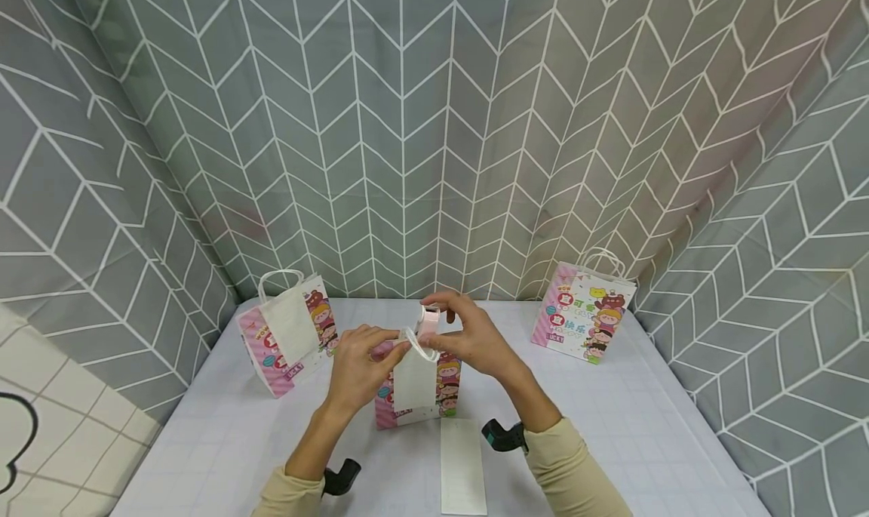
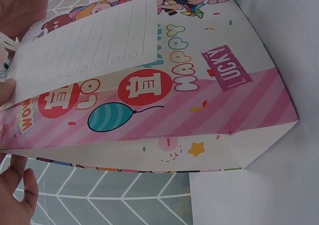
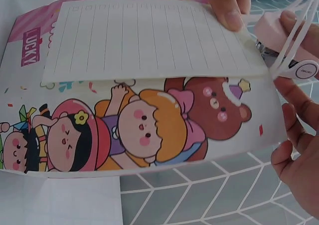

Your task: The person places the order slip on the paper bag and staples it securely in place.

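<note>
A paper gift bag with pink stripes and cartoon figures stands in the middle of the table. Against its front lies a white lined sheet with small checkboxes, its end at the bag's top edge. My left hand pinches the sheet and the bag's edge together, thumb on the paper in the left wrist view. My right hand grips a small pink stapler, whose jaws are at the top edge of sheet and bag. White cord handles loop over the stapler.
A similar bag with a white sheet on its front stands at the left. Another bag, its printed front uncovered, stands at the back right. White lined paper lies near the front edge. A patterned curtain encloses the table.
</note>
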